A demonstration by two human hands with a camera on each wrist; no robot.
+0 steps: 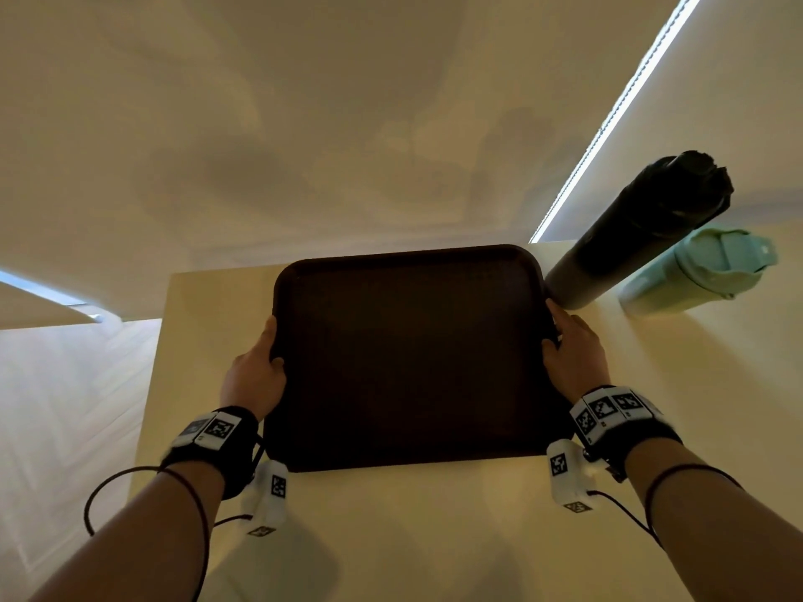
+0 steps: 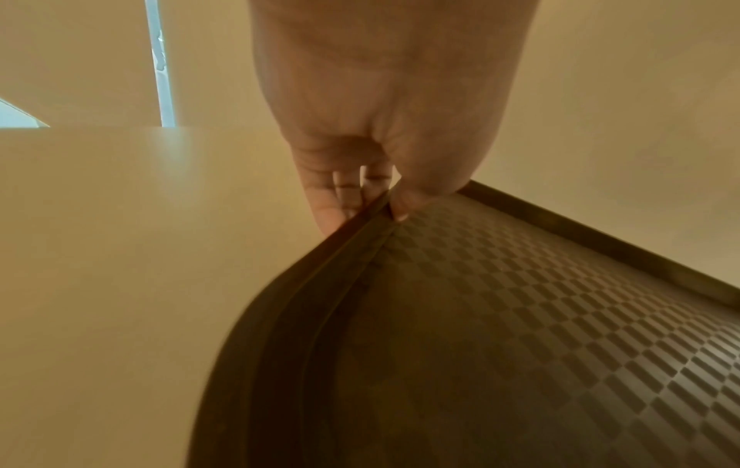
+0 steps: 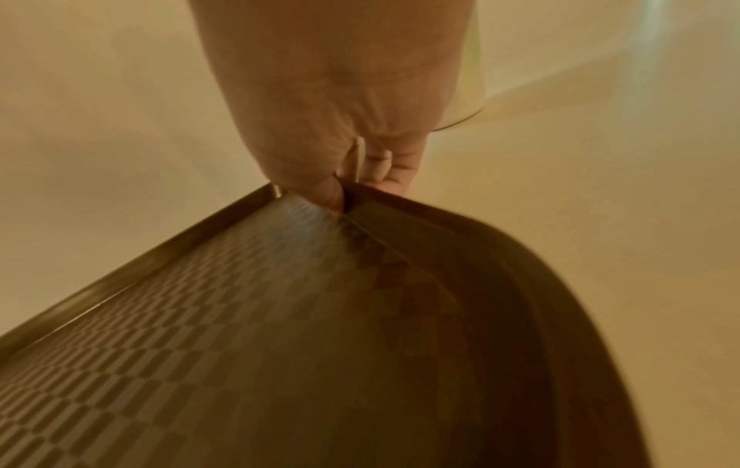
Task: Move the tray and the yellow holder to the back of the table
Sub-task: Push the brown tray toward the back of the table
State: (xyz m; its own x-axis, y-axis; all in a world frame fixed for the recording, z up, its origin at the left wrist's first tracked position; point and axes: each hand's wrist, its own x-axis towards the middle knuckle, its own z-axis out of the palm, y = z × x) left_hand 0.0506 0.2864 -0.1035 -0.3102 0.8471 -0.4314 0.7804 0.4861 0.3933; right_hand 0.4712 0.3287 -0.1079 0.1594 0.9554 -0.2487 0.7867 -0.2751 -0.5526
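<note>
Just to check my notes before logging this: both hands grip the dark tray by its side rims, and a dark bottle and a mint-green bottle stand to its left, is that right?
Not quite: the dark bottle and mint-green bottle stand to the right of the tray, as the head view shows. The rest holds: the left hand and right hand grip its side rims.

The tray (image 1: 408, 354) looks like dark brown plastic. Its floor has a fine woven or checkered texture, which catches the light in both wrist views, while its rim (image 2: 288, 304) is smooth and slightly glossy. The surface (image 1: 434, 536) is pale and smooth with a soft matt sheen, without visible grain. The tall dark bottle (image 1: 625, 236) looks matt, and the mint-green bottle (image 1: 695, 275) beside it looks like smooth plastic. The wrist bands (image 1: 230, 454) seem to be black cloth.
</note>
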